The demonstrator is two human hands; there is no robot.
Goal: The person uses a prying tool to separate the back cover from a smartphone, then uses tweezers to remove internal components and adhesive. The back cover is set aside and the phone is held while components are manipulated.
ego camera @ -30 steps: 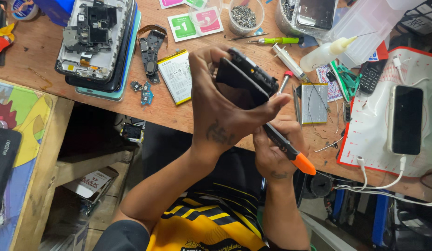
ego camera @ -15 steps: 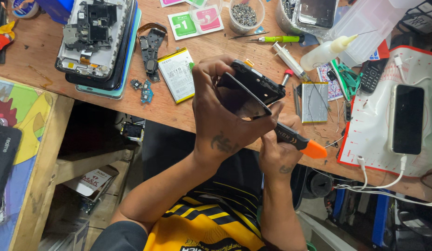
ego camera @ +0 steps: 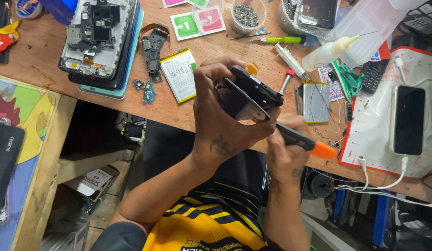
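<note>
Left hand (ego camera: 225,121) is clamped around a flat black phone frame (ego camera: 253,90), tilted above the scuffed wooden counter (ego camera: 39,60); right hand (ego camera: 285,148) grips a slim black, orange-capped screwdriver (ego camera: 302,139).

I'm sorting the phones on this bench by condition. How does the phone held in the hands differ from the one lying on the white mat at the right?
The held phone is tilted up off the table in the left hand, while the phone on the mat lies flat. The held one is being worked on with the black and orange tool in the right hand; the mat phone is untouched, with a white cable at its lower end. Both are dark and slim.
</note>
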